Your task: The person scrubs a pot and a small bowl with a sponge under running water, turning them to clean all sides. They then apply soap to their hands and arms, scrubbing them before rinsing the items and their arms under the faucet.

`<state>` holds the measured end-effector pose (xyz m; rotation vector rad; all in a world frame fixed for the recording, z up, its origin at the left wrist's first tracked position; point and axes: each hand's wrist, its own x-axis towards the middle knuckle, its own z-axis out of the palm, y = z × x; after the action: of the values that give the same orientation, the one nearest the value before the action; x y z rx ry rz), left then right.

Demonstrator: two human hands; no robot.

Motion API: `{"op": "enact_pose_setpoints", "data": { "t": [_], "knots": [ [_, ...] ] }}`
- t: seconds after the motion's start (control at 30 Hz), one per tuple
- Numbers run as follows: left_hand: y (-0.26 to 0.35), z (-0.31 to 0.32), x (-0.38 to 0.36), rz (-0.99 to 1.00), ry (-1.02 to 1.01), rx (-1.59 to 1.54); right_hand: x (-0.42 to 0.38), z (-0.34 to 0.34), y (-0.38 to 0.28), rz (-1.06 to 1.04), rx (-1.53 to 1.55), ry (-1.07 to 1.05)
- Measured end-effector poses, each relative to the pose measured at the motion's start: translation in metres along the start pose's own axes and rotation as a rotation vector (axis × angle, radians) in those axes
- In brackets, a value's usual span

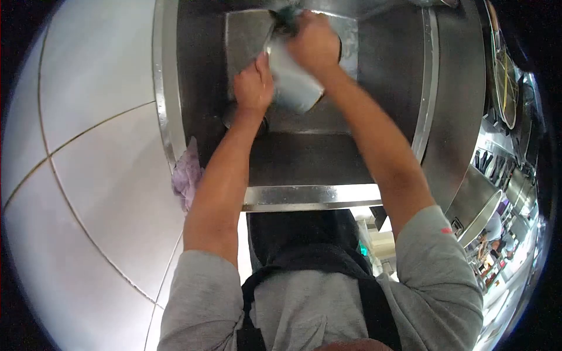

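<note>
A pale metal container (295, 82), blurred by motion, is tilted inside the deep steel sink (304, 161). My left hand (254, 85) is closed on its left edge, with the thumb pointing up along the rim. My right hand (316, 47) is over the container's upper part, smeared by movement. At its fingertips is a dark green scouring pad (285, 19), pressed near the container's far rim. Part of a dark round object (229, 117) shows beneath my left wrist, mostly hidden.
A purple cloth (187, 172) hangs at the sink's left edge beside the white tiled wall (105, 152). The steel front rim (310, 196) runs before my body. On the far right are a round wire strainer (504, 88), shelves and people in the background.
</note>
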<state>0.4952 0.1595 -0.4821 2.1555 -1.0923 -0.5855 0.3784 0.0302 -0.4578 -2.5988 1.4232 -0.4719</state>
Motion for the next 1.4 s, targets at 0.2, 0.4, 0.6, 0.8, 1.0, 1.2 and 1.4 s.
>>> {"op": "enact_pose_setpoints", "data": {
  "t": [0.2,0.4,0.6,0.8,1.0,1.2,1.4],
  "knots": [
    [-0.018,-0.001,-0.003,0.01,0.041,-0.067,0.032,0.003,0.006,-0.009,0.069,-0.101],
    [-0.018,0.003,0.003,-0.15,-0.154,-0.126,-0.005,-0.02,-0.003,-0.329,0.104,0.088],
    [0.002,0.013,0.046,-0.001,0.027,0.056,0.025,0.001,0.008,0.144,0.115,-0.125],
    [-0.005,0.007,0.014,-0.067,0.046,0.072,0.066,-0.013,0.041,0.26,0.345,-0.353],
    [-0.038,0.026,0.024,-0.062,0.045,-0.273,-0.009,-0.029,0.024,-0.388,0.282,0.011],
    [0.006,0.013,0.006,-0.482,0.003,-0.405,0.024,-0.001,0.027,0.182,0.111,-0.109],
    [-0.02,0.026,-0.006,-0.313,0.111,-0.477,-0.038,-0.021,0.016,-0.241,0.079,0.066]
  ]
}}
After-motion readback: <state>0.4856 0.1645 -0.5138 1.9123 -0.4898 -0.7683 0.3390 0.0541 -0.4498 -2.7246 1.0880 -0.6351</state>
